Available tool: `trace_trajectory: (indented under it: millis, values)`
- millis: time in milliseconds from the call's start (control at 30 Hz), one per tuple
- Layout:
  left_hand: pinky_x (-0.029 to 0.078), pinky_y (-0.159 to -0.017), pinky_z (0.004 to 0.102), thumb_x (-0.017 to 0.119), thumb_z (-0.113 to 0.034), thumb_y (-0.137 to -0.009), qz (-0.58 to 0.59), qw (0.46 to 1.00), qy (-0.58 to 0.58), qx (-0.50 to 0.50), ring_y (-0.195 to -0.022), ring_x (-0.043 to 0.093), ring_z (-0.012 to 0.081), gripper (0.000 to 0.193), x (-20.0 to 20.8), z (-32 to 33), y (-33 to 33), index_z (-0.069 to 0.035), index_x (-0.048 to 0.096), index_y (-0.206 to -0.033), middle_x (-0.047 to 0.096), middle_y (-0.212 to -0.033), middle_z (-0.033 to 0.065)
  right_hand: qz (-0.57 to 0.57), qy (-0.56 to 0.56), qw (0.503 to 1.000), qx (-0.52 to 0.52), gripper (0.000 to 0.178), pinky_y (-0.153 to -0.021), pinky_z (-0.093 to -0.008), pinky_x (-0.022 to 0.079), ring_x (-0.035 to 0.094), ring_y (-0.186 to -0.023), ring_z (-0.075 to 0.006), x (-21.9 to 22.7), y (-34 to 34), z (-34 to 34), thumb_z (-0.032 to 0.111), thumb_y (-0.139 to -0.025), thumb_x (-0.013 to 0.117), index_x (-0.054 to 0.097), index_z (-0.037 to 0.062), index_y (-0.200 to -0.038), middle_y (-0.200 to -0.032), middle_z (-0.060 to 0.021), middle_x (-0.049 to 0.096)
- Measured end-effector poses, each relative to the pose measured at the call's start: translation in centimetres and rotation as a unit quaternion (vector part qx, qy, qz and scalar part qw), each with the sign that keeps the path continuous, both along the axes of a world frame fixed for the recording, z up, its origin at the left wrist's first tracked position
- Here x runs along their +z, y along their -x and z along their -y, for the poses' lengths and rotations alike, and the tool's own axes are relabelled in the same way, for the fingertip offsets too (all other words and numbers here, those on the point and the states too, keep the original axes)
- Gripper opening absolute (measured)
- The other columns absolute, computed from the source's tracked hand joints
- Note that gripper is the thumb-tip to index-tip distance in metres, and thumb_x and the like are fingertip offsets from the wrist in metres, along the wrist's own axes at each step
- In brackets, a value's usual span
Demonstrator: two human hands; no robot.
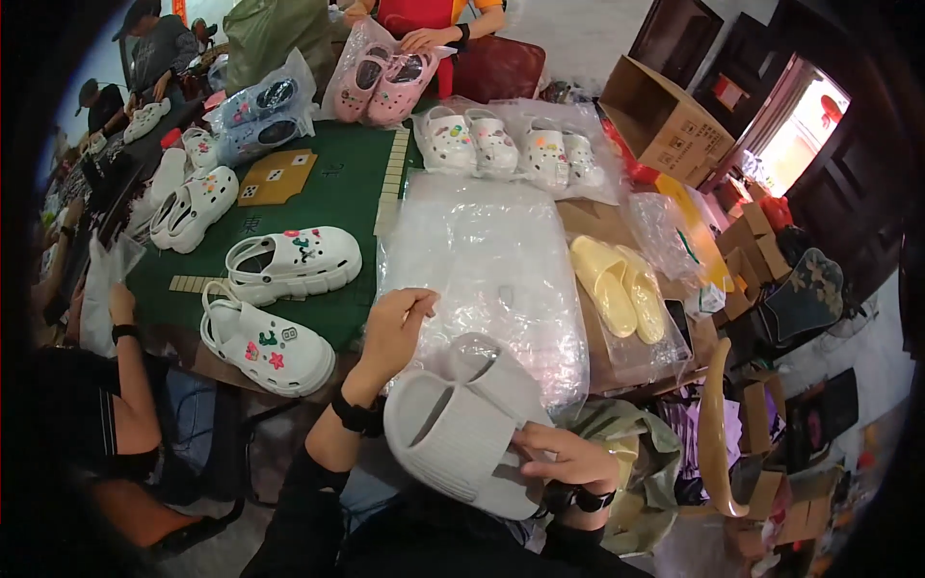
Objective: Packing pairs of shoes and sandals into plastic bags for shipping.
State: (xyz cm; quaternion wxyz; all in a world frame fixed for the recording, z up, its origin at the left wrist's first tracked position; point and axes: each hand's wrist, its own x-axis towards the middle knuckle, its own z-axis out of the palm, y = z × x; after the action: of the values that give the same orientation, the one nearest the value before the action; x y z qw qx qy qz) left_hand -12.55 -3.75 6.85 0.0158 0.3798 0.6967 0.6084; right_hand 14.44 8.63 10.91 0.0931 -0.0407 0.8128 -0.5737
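Observation:
My right hand point(568, 455) grips a pair of grey slippers point(453, 443), held together in front of my body, just off the near table edge. Its thumb lies over one slipper and part of the fingers is hidden. My left hand point(393, 332) is raised beside them, fingers curled inward over the near left corner of a stack of clear plastic bags point(491, 260). Whether a bag's edge is between those fingertips I cannot tell. Left of that hand sit a pair of white clogs with colourful charms, one nearer point(270, 349) and one behind it point(294, 265).
Yellow slippers point(617, 289) lie on plastic at right. Bagged white clogs point(462, 143) line the back. Across the table, a person's hands hold bagged pink clogs point(381, 91). At left, another person's hand point(120, 303) holds a clear bag. A cardboard box point(674, 130) stands back right.

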Motion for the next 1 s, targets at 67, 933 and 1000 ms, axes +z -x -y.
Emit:
trace_trajectory:
  millis: [67,933,1000]
  values:
    - [0.043,-0.071,0.0353,0.059,-0.012,-0.085,-0.03,0.999,0.035,-0.01,-0.074,0.057,0.025,0.012,0.1,0.3,0.1,-0.003,0.067,-0.087,0.064,-0.075,0.0096,0.0,-0.054,0.998,-0.036,0.049,-0.075,-0.0288,0.04,0.049,-0.084,-0.0211,0.9,-0.4,0.1,0.023,-0.089,0.059,0.046,-0.0056,-0.126,-0.092,-0.0119,0.048]
    - [0.015,-0.109,0.0516,0.067,-0.018,-0.08,-0.195,0.925,0.051,-0.322,-0.127,0.04,0.0329,0.019,2.2,-0.3,-5.0,-0.008,0.066,-0.095,0.053,-0.127,0.0133,-0.19,-0.411,0.805,-0.384,0.057,-0.081,-0.0461,0.041,0.053,-0.098,-0.0378,-4.4,6.5,1.1,0.02,-0.079,0.063,0.045,0.0036,-0.13,-0.11,-0.0208,0.054]
    - [0.018,-0.108,0.0522,0.072,-0.021,-0.075,-0.197,0.98,0.023,-0.032,-0.131,0.033,0.033,0.035,2.7,0.5,-6.5,-0.01,0.064,-0.107,0.038,-0.137,0.0212,-0.142,-0.386,0.804,-0.429,0.058,-0.081,-0.0457,0.041,0.052,-0.099,-0.0382,-4.1,7.7,0.8,0.022,-0.078,0.063,0.044,0.0018,-0.13,-0.111,-0.0206,0.054]
